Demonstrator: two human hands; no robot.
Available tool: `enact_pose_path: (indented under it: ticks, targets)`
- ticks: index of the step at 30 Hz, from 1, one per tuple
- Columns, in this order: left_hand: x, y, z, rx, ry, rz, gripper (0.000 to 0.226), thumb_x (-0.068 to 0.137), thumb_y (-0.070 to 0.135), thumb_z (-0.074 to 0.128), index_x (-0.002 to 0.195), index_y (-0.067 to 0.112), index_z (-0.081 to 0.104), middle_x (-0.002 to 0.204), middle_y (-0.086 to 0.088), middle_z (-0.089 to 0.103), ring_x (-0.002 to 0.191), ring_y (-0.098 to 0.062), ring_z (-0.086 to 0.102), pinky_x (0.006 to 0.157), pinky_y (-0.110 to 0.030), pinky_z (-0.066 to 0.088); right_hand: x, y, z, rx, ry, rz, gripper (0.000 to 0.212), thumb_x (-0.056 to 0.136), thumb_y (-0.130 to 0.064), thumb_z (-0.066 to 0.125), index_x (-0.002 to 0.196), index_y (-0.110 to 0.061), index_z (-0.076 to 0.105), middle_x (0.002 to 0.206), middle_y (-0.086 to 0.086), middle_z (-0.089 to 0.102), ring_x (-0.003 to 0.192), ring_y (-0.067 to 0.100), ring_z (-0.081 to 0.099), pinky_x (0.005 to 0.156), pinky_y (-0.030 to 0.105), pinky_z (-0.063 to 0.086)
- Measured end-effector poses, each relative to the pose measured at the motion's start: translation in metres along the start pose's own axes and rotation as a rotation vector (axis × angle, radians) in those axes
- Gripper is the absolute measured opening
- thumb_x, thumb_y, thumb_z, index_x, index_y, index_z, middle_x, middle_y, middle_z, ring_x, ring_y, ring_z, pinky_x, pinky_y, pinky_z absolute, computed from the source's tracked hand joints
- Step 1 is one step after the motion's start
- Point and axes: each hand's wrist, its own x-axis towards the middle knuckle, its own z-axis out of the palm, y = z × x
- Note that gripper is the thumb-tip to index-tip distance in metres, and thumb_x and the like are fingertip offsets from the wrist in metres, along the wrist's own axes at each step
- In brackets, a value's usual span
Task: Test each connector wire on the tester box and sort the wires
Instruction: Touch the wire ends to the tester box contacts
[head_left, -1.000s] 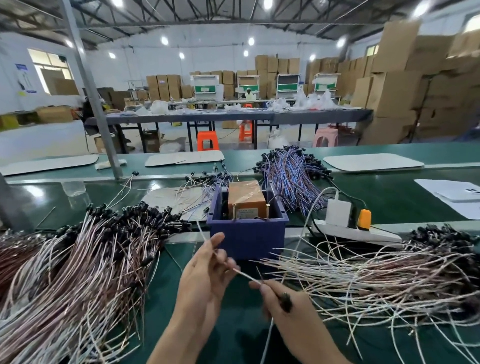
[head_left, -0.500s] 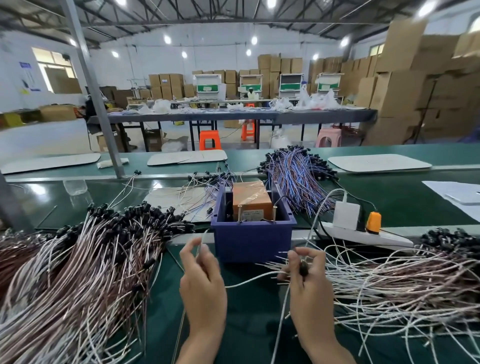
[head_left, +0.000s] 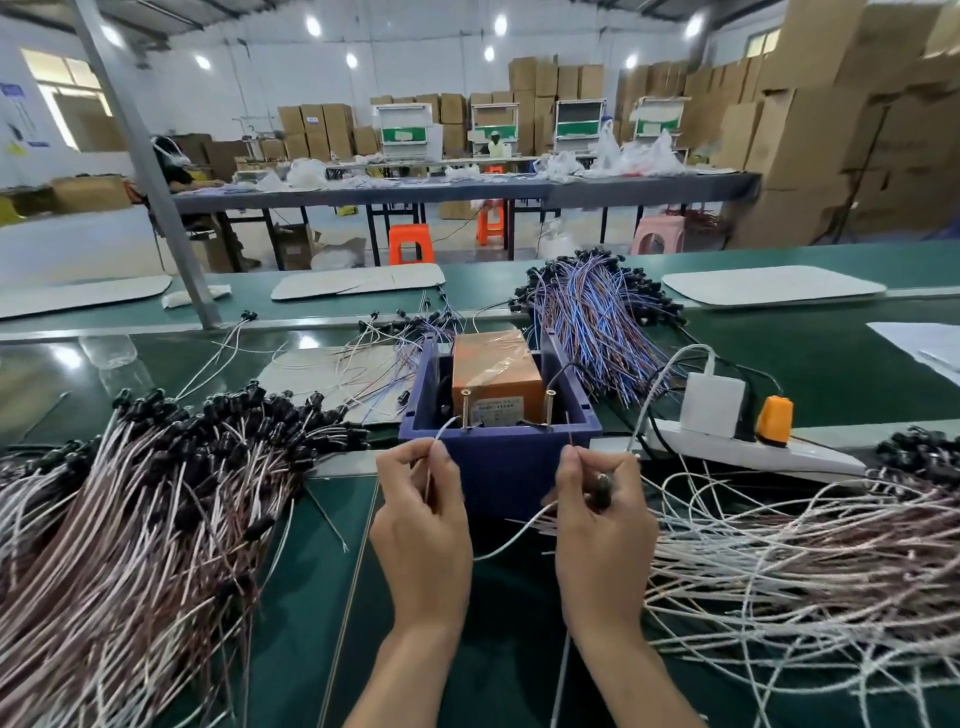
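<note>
The tester box is an orange unit (head_left: 493, 376) inside a blue plastic bin (head_left: 501, 457), with two brass posts standing at its front. My left hand (head_left: 423, 525) pinches the white lead of one connector wire (head_left: 506, 545), its bare tip raised toward the left brass post (head_left: 464, 410). My right hand (head_left: 602, 519) pinches the reddish lead near the right brass post (head_left: 549, 408) and also holds the wire's black connector. Neither tip visibly touches a post.
A large pile of white and brown wires with black connectors (head_left: 130, 519) lies on the left, a looser pile (head_left: 805, 551) on the right. Blue and purple wires (head_left: 592, 322) lie behind the bin. A white power strip with an orange plug (head_left: 743, 441) sits right of it.
Both hands rose from the table surface to the front rim of the blue bin and spread apart, bringing the two lead tips up near the brass posts.
</note>
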Motion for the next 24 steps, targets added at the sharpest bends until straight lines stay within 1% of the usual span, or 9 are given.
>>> enact_pose_path:
  ticks: [1, 4, 7, 10, 14, 17, 21, 24]
  targets:
    - [0.0, -0.001, 0.001, -0.002, -0.004, 0.003, 0.013, 0.099, 0.047, 0.046, 0.099, 0.034, 0.046, 0.07, 0.008, 0.064, 0.058, -0.004, 0.058, 0.054, -0.02, 0.041, 0.0, 0.0, 0.001, -0.001, 0.002, -0.003, 0.012, 0.097, -0.044, 0.058, 0.088, -0.035, 0.057, 0.072, -0.016, 0.07, 0.063, 0.008, 0.067, 0.062, 0.032, 0.054]
    - [0.0, -0.003, 0.001, -0.02, 0.008, -0.003, 0.015, 0.098, 0.051, 0.046, 0.097, 0.035, 0.047, 0.069, 0.01, 0.062, 0.058, -0.002, 0.057, 0.056, -0.015, 0.041, 0.0, -0.002, 0.002, 0.008, 0.009, 0.0, 0.012, 0.096, -0.046, 0.059, 0.088, -0.036, 0.058, 0.07, -0.016, 0.069, 0.063, 0.008, 0.067, 0.061, 0.021, 0.049]
    - [0.001, -0.002, 0.004, -0.033, 0.025, 0.002, 0.01, 0.099, 0.05, 0.046, 0.097, 0.04, 0.046, 0.069, 0.006, 0.065, 0.06, -0.006, 0.062, 0.056, -0.013, 0.043, 0.0, -0.004, 0.003, 0.009, 0.004, -0.006, 0.011, 0.095, -0.046, 0.059, 0.088, -0.037, 0.059, 0.069, -0.016, 0.069, 0.063, 0.009, 0.066, 0.059, 0.017, 0.046]
    - [0.001, 0.001, 0.004, -0.048, 0.031, 0.003, 0.007, 0.1, 0.049, 0.047, 0.096, 0.044, 0.046, 0.064, 0.006, 0.063, 0.056, -0.01, 0.061, 0.052, -0.015, 0.042, 0.0, -0.005, 0.003, 0.007, -0.002, -0.007, 0.01, 0.095, -0.044, 0.061, 0.087, -0.037, 0.06, 0.068, -0.016, 0.068, 0.061, 0.009, 0.065, 0.057, 0.016, 0.045]
    - [0.002, 0.002, 0.005, -0.055, 0.03, 0.008, 0.005, 0.099, 0.048, 0.048, 0.096, 0.046, 0.046, 0.069, 0.01, 0.065, 0.058, -0.011, 0.063, 0.054, -0.014, 0.043, 0.0, -0.006, 0.003, 0.005, 0.0, 0.012, 0.011, 0.094, -0.043, 0.064, 0.087, -0.036, 0.061, 0.071, -0.017, 0.068, 0.06, 0.01, 0.063, 0.057, 0.022, 0.046]
    - [0.001, 0.003, 0.005, -0.06, 0.018, 0.021, 0.005, 0.1, 0.046, 0.048, 0.096, 0.043, 0.046, 0.07, 0.01, 0.066, 0.058, -0.01, 0.063, 0.055, -0.013, 0.043, -0.001, -0.009, 0.003, 0.004, -0.007, 0.011, 0.013, 0.095, -0.043, 0.064, 0.085, -0.036, 0.061, 0.073, -0.018, 0.067, 0.061, 0.011, 0.063, 0.056, 0.025, 0.047]
    - [0.001, 0.003, 0.006, -0.08, 0.003, 0.03, 0.005, 0.102, 0.044, 0.048, 0.099, 0.039, 0.047, 0.07, 0.008, 0.066, 0.058, -0.011, 0.063, 0.055, -0.013, 0.043, -0.001, -0.011, 0.003, 0.007, -0.011, -0.002, 0.013, 0.094, -0.044, 0.063, 0.085, -0.035, 0.061, 0.073, -0.016, 0.067, 0.058, 0.012, 0.061, 0.053, 0.026, 0.047]
    - [0.0, 0.004, 0.006, -0.085, -0.018, 0.035, 0.004, 0.102, 0.043, 0.047, 0.1, 0.04, 0.047, 0.071, 0.007, 0.066, 0.058, -0.011, 0.063, 0.054, -0.013, 0.042, -0.002, -0.012, 0.003, -0.003, -0.018, -0.009, 0.013, 0.094, -0.044, 0.063, 0.085, -0.034, 0.061, 0.073, -0.017, 0.067, 0.059, 0.013, 0.062, 0.054, 0.025, 0.047]
